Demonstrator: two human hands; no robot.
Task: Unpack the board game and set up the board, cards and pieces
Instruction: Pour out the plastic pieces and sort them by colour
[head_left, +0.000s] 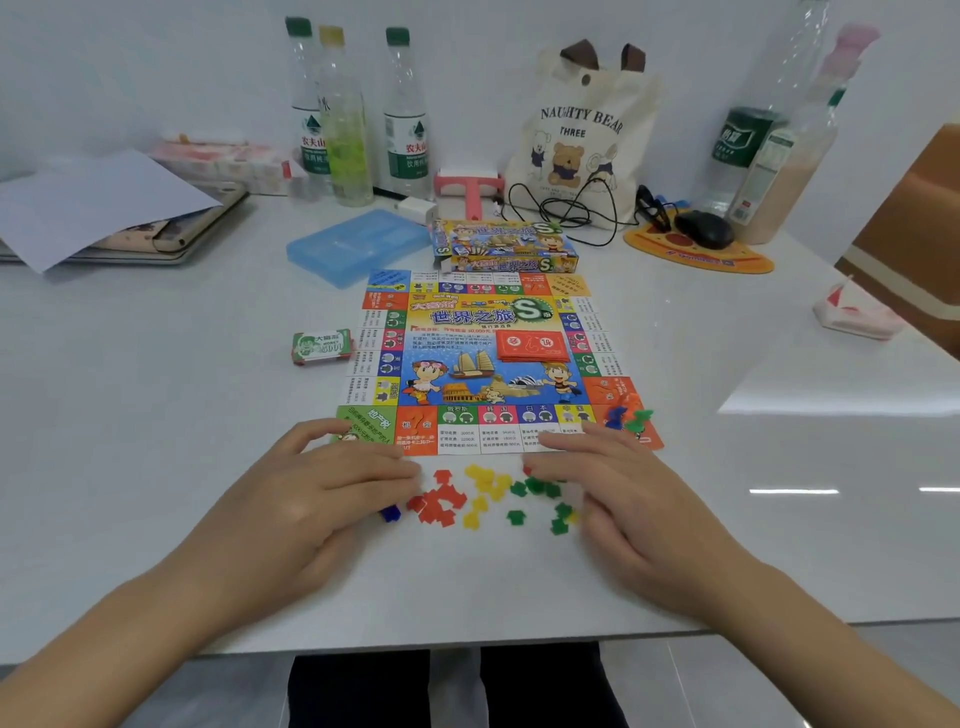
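Note:
The colourful game board (488, 358) lies flat on the white table. A red card stack (531, 345) rests on its right half. Blue, orange and green pawns (628, 413) stand on its near right corner. The game box (506, 247) lies behind the board, and a bundle of green play money (322, 345) lies to its left. Small red, yellow, green and blue house pieces (483, 496) are scattered on the table in front of the board. My left hand (317, 488) and right hand (623, 488) rest flat on either side of them, fingers apart, fingertips touching the pile's edges.
A blue plastic case (358, 244) lies back left of the board. Several water bottles (358, 114), a canvas tote bag (582, 135), black cables, a mouse on an orange pad (701, 244), papers (98, 208) and a tissue pack (857, 312) line the back and sides.

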